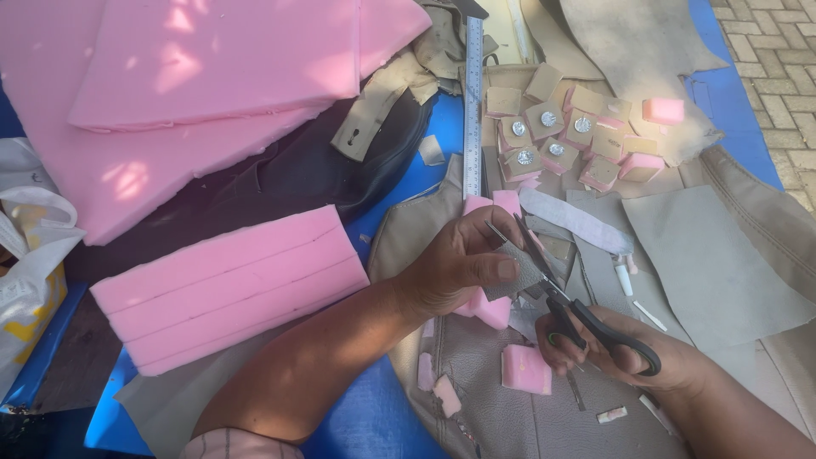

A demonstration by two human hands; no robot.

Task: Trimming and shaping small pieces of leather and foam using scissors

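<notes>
My left hand [455, 268] pinches a small grey piece of leatherette [520, 270] together with a pink foam block [491, 308], thumb on top. My right hand [629, 353] grips black-handled scissors [565, 297], fingers through the loops. The blades are open and angled up-left, straddling the grey piece's edge. Both hands hover over a beige leatherette sheet [510, 408] strewn with pink foam offcuts [525, 370].
Large pink foam slabs [204, 76] and a marked foam block [234, 285] lie left. A steel ruler [473, 102] runs up the middle. Several small foam cubes with silver studs [561, 136] sit at the top right. Grey sheets [714, 263], a blue tarp [374, 416], a white bag [30, 255].
</notes>
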